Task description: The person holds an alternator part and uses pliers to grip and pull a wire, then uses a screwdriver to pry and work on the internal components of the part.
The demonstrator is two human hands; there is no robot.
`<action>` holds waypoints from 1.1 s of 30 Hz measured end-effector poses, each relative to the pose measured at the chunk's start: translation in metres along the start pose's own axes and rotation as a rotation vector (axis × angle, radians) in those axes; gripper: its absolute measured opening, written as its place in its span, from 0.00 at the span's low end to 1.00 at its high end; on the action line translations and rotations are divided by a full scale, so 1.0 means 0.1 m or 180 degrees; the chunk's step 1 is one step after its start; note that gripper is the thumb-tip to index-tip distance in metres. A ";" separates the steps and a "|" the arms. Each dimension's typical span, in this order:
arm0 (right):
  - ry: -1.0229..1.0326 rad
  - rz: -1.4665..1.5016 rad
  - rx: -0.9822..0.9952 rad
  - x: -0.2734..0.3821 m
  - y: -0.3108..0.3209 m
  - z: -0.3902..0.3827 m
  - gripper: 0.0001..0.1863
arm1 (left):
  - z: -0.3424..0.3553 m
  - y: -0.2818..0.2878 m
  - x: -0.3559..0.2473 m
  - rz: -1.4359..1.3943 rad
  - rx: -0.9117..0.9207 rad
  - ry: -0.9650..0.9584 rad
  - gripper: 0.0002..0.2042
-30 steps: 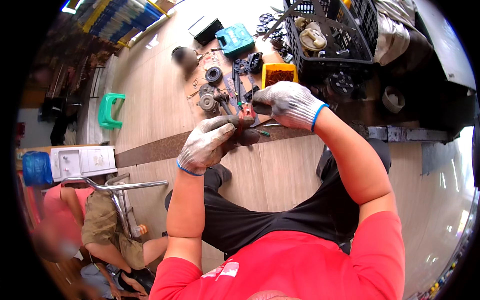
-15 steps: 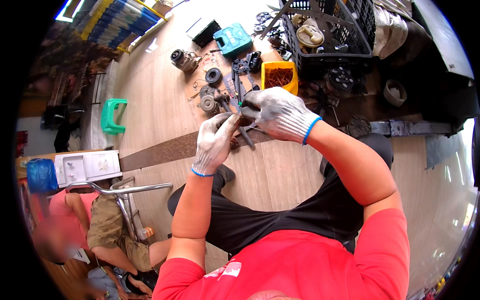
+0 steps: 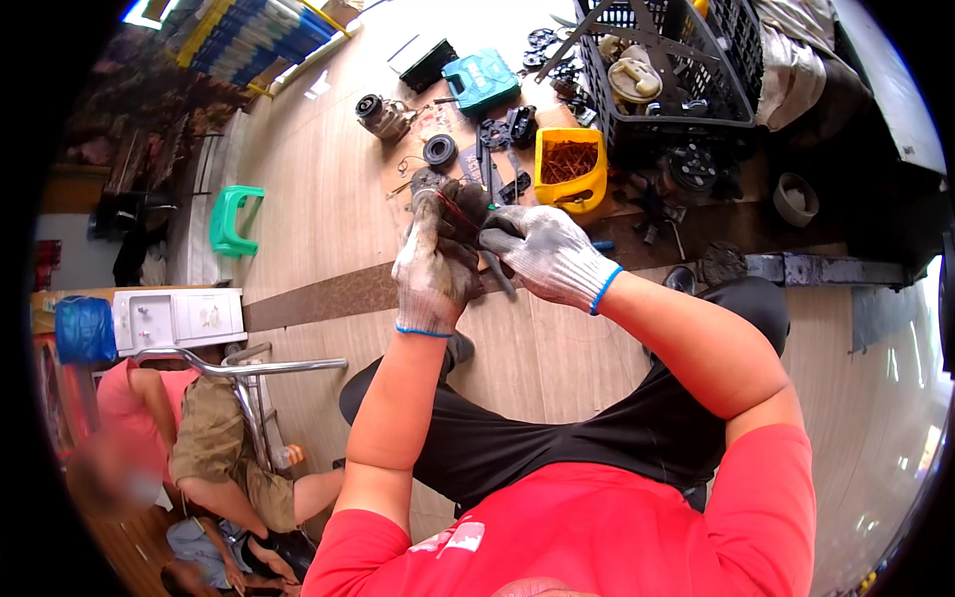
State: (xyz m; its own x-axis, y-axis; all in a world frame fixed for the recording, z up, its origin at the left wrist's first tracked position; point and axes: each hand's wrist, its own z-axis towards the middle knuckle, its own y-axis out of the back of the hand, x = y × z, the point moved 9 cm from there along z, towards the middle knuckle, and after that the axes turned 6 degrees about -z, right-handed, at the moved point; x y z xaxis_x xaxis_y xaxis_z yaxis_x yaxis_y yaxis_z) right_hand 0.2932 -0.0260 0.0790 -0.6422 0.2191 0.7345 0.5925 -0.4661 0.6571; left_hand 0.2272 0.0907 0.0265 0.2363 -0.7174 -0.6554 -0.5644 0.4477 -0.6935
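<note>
My left hand (image 3: 430, 284), in a white knit glove with blackened fingers, is raised over the parts on the floor, palm turned toward the right. Its fingers curl about something dark with a thin reddish streak (image 3: 454, 212), too small to name. My right hand (image 3: 552, 254), in a similar glove, is close beside it, thumb and fingers pinched together by the left fingertips. Whatever lies in that pinch is hidden. Below the hands shows a dark handle-like bar (image 3: 499, 273). Just beyond my right hand stands a yellow container (image 3: 589, 195) holding many reddish-brown thin pieces.
Behind lie a black ring (image 3: 439, 150), a cylindrical metal machine part (image 3: 384, 116) and a teal case (image 3: 480, 82). A black crate (image 3: 686, 134) of parts stands far right. Left are a green stool (image 3: 227, 224), a chrome rail (image 3: 288, 367) and seated people.
My left hand has turned, showing its blackened fingers, and reaches farther out. My right hand has moved slightly right and lower. The whole view has shifted a little.
</note>
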 end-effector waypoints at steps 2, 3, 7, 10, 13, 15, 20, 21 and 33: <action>-0.0148 0.0102 0.0233 -0.08 -0.11 0.02 0.11 | -0.02 -0.01 0.02 -0.0496 -0.0101 0.0130 0.21; -0.0128 0.0130 0.0291 -0.10 -0.14 0.02 0.12 | -0.01 -0.02 0.00 -0.0612 0.0067 0.0137 0.21; 0.0027 0.0680 0.0580 -0.34 -0.41 0.02 0.14 | -0.04 -0.03 -0.05 -0.0661 0.0096 0.0124 0.18; 0.1407 -0.0480 0.0579 -0.10 -0.30 0.00 0.12 | -0.09 -0.09 -0.07 -0.0581 0.0154 0.0252 0.18; -0.0391 0.0411 0.1501 -0.57 -0.39 0.08 0.10 | -0.16 -0.16 -0.06 -0.0274 0.0639 0.0496 0.20; -0.0364 -0.0204 0.1385 -0.61 -0.22 0.13 0.12 | -0.24 -0.12 -0.02 -0.0043 0.0844 0.0858 0.21; 0.0149 -0.0951 0.1060 -0.59 -0.01 0.19 0.13 | -0.41 -0.27 0.06 0.2363 0.1143 0.1035 0.17; -0.0014 -0.0971 0.1190 -0.64 -0.02 0.19 0.13 | -0.41 -0.28 0.07 0.2872 0.1160 0.0942 0.17; -0.0250 0.0214 0.0429 -0.33 0.09 0.11 0.19 | -0.21 -0.22 -0.13 0.2980 0.0518 -0.0668 0.17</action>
State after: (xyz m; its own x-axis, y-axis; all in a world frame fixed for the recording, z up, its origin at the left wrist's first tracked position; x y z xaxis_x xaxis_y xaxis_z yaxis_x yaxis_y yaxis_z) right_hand 0.3248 -0.0277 0.0628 -0.5621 0.2600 0.7851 0.6961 -0.3639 0.6189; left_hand 0.2202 0.0784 0.0566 -0.1074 0.0692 -0.9918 -0.4831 0.8683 0.1129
